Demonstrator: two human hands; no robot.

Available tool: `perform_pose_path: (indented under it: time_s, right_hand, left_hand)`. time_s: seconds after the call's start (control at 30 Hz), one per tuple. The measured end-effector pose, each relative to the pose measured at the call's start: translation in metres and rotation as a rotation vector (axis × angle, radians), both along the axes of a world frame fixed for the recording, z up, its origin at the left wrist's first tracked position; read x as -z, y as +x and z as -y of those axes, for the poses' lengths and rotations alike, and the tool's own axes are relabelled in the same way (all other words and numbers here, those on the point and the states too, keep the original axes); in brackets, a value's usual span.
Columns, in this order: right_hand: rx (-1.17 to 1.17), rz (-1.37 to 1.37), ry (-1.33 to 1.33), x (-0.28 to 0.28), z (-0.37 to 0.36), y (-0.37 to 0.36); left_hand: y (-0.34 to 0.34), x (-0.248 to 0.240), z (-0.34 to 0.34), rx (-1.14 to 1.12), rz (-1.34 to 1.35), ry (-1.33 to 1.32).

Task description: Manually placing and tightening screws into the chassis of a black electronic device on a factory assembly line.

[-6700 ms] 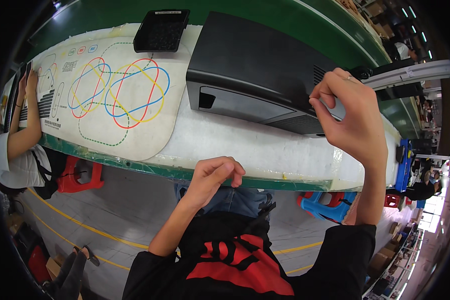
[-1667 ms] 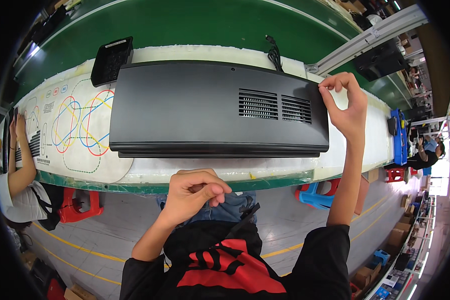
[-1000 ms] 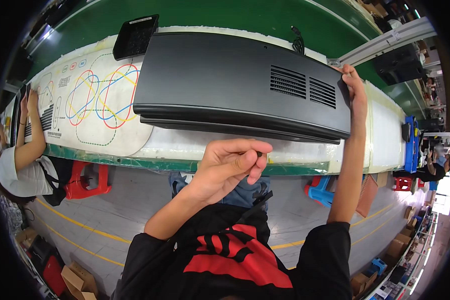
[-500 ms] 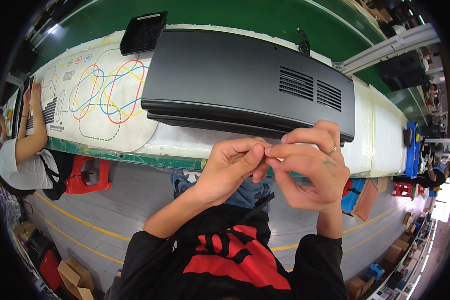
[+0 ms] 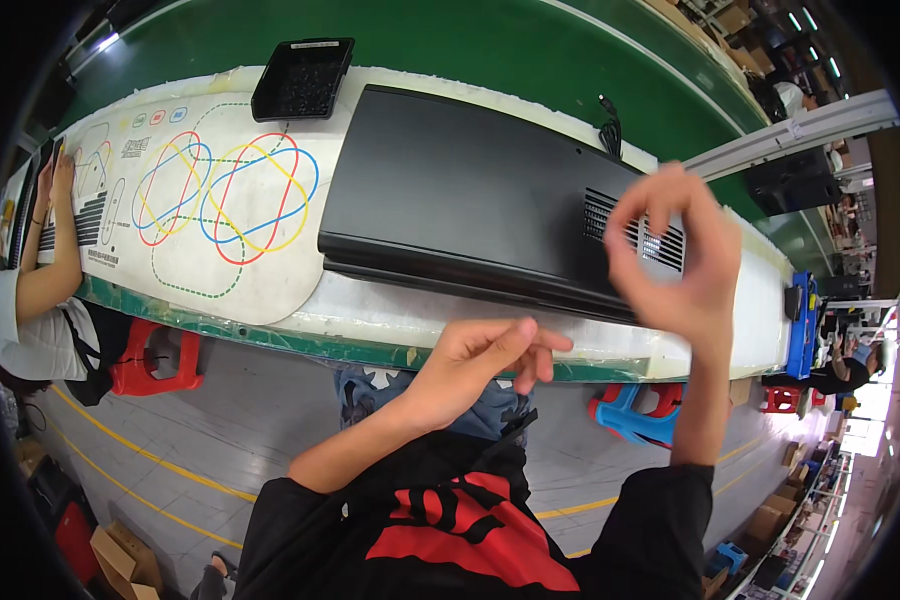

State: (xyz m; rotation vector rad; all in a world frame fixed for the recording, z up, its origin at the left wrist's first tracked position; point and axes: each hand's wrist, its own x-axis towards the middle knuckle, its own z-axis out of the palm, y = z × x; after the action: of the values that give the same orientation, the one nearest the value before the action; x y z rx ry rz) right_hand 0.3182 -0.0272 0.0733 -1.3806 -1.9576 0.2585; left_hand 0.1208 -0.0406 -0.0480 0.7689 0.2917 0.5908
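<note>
One tray (image 5: 292, 114) near black casing (image 5: 450, 190); right hand (image 5: 705, 255) partly hides vents (image 5: 596, 212).

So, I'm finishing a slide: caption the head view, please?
Blurred right hand by a black slotted housing, left hand loosely curled near the bench edge.

One black case (image 5: 470, 190) sits on a workbench, with two slatted vents (image 5: 598, 212) on its top, the second partly seen through the fingers. Two bare hands flank its near side: one left hand (image 5: 485, 365) in front, one right hand (image 5: 702, 270) over the vent end. Left of the case lie one mat (image 5: 280, 285) bearing six coloured loops in two groups of three, and one black tray (image 5: 292, 114); behind it, one coiled cable (image 5: 611, 135). Farther left: one white-shirted co-worker (image 5: 20, 340), one red stool (image 5: 160, 383). To its right: one blue stool (image 5: 635, 425), apparently overlapping a red one.
</note>
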Motion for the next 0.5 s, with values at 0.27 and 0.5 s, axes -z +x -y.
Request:
perform_pose_path:
  time_s: [0.27, 0.5]
  right_hand:
    - [-0.081, 0.036, -0.148, 0.005, -0.080, 0.026]
    - [-0.083, 0.270, -0.247, -0.018, -0.087, 0.008]
  left_hand:
    - [-0.021, 0.043, 0.016, 0.006, -0.031, -0.199]
    - [-0.039, 0.069, 0.016, -0.042, -0.100, -0.261]
